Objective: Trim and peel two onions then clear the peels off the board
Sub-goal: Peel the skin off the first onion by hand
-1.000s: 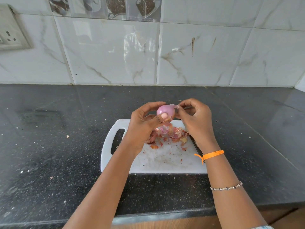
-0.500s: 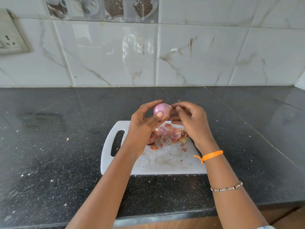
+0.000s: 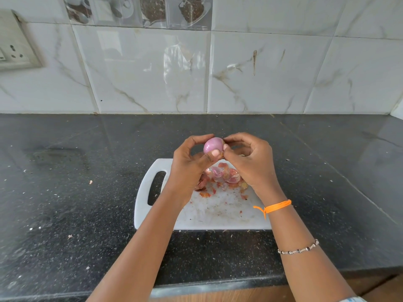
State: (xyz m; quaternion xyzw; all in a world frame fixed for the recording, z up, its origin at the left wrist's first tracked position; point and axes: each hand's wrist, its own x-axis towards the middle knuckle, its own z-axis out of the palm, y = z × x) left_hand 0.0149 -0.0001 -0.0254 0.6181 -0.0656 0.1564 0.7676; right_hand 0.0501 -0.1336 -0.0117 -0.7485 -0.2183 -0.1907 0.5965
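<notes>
My left hand grips a small purple onion between thumb and fingers, held in the air above the far edge of the white cutting board. My right hand pinches a bit of skin at the onion's right end. A heap of pink and orange peels lies on the board below the hands, partly hidden by them. A second onion and a knife are not clearly visible.
The board lies on a black speckled counter with small peel scraps scattered about. A tiled wall rises behind, with a socket plate at the upper left. The counter's front edge runs just below my forearms.
My hands have stayed together over the board while the onion turned a little in my left hand. My right fingers moved from its top to its right end.
</notes>
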